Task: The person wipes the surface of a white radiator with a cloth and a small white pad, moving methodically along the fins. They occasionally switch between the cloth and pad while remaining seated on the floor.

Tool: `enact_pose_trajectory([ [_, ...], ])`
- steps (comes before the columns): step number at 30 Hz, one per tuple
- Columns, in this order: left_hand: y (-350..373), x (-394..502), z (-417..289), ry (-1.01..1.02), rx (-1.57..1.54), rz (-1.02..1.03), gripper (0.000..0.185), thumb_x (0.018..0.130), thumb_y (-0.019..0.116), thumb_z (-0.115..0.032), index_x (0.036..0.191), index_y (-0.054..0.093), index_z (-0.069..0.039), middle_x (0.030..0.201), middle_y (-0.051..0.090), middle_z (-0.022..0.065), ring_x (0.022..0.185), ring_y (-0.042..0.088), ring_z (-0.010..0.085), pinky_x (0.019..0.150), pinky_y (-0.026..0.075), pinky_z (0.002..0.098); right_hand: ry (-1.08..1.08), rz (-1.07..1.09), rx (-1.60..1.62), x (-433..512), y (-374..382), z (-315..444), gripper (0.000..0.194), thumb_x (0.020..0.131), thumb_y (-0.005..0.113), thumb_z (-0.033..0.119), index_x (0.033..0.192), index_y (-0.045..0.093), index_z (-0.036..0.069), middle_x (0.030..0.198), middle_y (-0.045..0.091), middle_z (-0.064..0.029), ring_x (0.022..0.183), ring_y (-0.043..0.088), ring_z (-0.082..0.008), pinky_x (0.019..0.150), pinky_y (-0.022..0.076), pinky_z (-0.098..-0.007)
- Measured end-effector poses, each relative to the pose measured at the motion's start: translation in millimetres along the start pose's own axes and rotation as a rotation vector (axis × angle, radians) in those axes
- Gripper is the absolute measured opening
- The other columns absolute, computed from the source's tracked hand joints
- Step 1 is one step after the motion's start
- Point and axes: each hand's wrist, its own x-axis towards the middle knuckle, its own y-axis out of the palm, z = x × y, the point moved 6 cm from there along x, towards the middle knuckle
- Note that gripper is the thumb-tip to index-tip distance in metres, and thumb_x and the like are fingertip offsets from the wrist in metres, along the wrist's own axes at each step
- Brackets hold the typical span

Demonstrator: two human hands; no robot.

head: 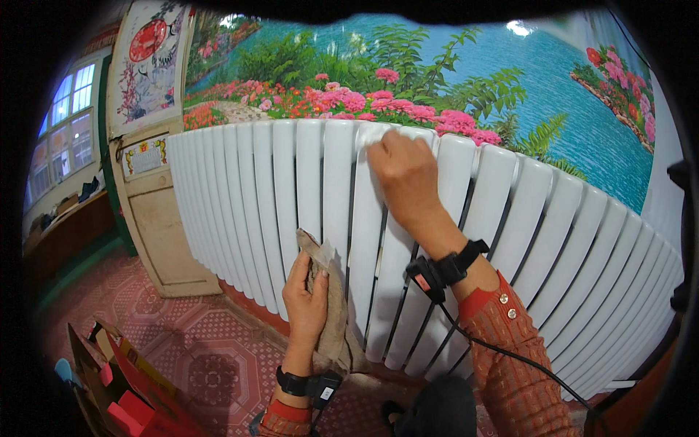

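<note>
A long white column radiator (338, 180) stands against the wall in front of me. At the top of one of its columns is my right hand (403, 169), fingers curled onto a white cloth or tissue (374, 134) that shows beside the knuckles. Lower and to the left, my left hand (308, 295) grips a grey-brown cloth (333, 328), which hangs down in front of the radiator. A small whitish scrap (325, 254) shows at the thumb and fingertips of that hand. Both wrists wear black straps with small devices.
A floral lake mural (382, 71) covers the wall above the radiator. A cream door (158, 235) stands at the left. Open cardboard boxes (131, 382) sit on the patterned red floor (213, 349) at the lower left. A black cable (513, 352) runs along my right arm.
</note>
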Motion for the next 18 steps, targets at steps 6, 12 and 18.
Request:
enact_pose_trajectory([
  [6, -1, 1, 1, -0.021, -0.064, 0.017, 0.049, 0.092, 0.061, -0.001, 0.140, 0.053, 0.005, 0.136, 0.062, 0.0205, 0.125, 0.059, 0.0266, 0.105, 0.044, 0.0335, -0.092, 0.172, 0.132, -32, -14, 29, 0.011, 0.073, 0.063, 0.005, 0.072, 0.053, 0.009, 0.074, 0.050, -0.0065, 0.068, 0.054, -0.0224, 0.062, 0.0387, -0.0352],
  [12, 5, -1, 3, 0.017, -0.046, 0.023, 0.049, 0.092, 0.061, 0.000, 0.140, 0.054, 0.004, 0.135, 0.062, 0.0208, 0.126, 0.059, 0.0271, 0.106, 0.044, 0.0340, -0.043, -0.028, -0.037, 33, 13, -10, 0.009, 0.070, 0.062, 0.007, 0.067, 0.053, 0.009, 0.075, 0.051, -0.0080, 0.070, 0.055, -0.0253, 0.064, 0.0420, -0.0385],
  [18, 1, -1, 4, -0.009, -0.004, 0.013, 0.049, 0.091, 0.063, -0.001, 0.139, 0.054, 0.005, 0.134, 0.062, 0.0222, 0.125, 0.060, 0.0275, 0.105, 0.044, 0.0343, -0.167, 0.231, 0.141, -25, 10, 36, 0.004, 0.075, 0.061, 0.008, 0.075, 0.057, 0.009, 0.078, 0.051, -0.0067, 0.074, 0.054, -0.0240, 0.066, 0.0422, -0.0379],
])
